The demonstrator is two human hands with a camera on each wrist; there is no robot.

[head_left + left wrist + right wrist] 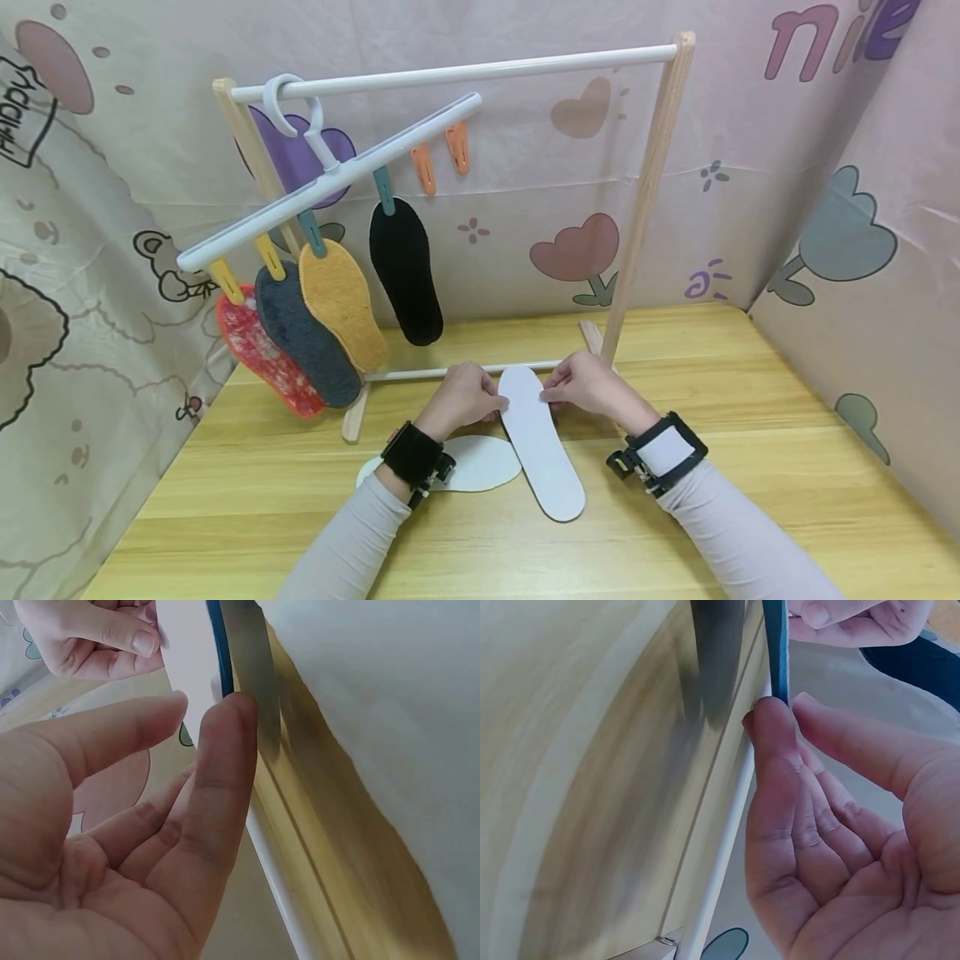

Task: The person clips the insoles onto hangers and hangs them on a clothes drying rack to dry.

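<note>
At the far left of the head view, a red patterned insole, a dark grey felt insole, a mustard-yellow felt insole and a black insole hung by coloured clips from a white multi-clip hanger, itself hooked over the white rail of a wooden drying rack. Two orange clips on the hanger were free.

Lower down, on the pale wooden worktop, a white oval insole lay flat beside the left forearm. The left hand pinched the left edge of a second white insole with a blue rim near its far tip. That insole's long axis ran away from the person, the near end towards the body and the far end between both hands, just in front of the rack's lower bar. The right hand pinched the opposite edge at the same end. Both hands were equally near, thumb and fingers closed on the rim, as the wrist views confirmed.
</note>
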